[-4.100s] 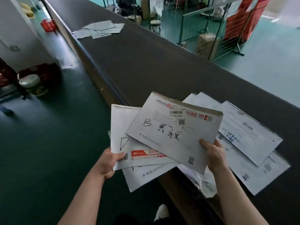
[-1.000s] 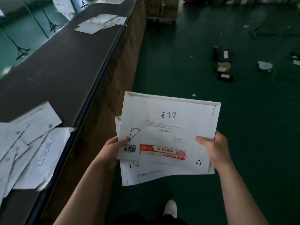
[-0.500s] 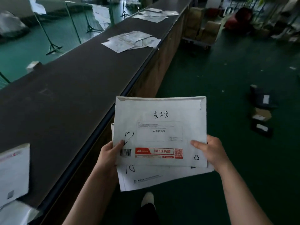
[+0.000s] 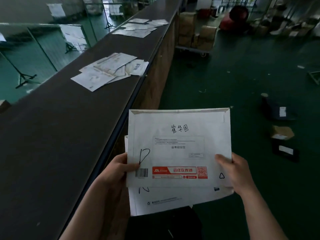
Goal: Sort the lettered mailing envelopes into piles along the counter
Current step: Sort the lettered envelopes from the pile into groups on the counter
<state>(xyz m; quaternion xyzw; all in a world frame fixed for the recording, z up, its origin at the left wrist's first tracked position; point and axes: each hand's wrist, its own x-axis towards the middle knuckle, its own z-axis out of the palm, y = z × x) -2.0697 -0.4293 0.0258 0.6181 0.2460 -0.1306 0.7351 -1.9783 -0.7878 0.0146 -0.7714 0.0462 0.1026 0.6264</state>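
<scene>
Closer now, the nearest envelope pile (image 4: 110,71) lies ahead on the dark counter (image 4: 52,135). White mailers (image 4: 178,153), top one marked "D", look light, flat and bendy, best pinched at the edges; left hand (image 4: 119,170) and right hand (image 4: 233,172) grip them so, thumbs on top.

Dim indoor light; daylight enters top left. Long dark matte counter (image 4: 52,135) underexposed. Wide-angle bowing at edges. Far background soft, blurred.

Envelopes (image 4: 179,153) right of counter (image 4: 52,144)
</scene>
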